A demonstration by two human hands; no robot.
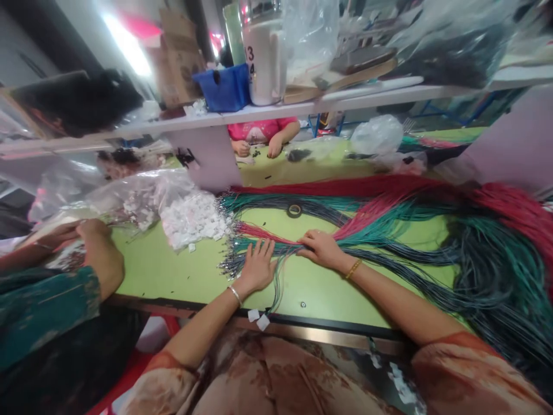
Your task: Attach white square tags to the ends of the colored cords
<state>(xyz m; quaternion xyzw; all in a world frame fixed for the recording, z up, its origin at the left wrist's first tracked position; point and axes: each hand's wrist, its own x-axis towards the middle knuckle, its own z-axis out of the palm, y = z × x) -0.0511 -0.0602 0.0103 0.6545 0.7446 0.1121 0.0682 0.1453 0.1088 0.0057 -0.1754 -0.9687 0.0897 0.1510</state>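
Note:
My left hand (259, 268) lies flat with fingers spread over dark and green wires, close to their metal-tipped ends. Just right of it, my right hand (323, 249) has its fingers closed around a gathered bundle where red wires (276, 234) and green wires narrow together. Beyond that hand the green wires (367, 233) and dark wires (401, 268) fan out to the right. Between my hands a few thin wires run down to two white connectors (262, 321) at the table's front edge.
A bag of white connectors (194, 216) lies left of the wire ends. A black tape roll (294, 211) sits behind my hands. A co-worker's arm (101, 256) is at the left; another person's hands (275, 145) work across the table. A shelf (302, 106) holds a blue bin (227, 89).

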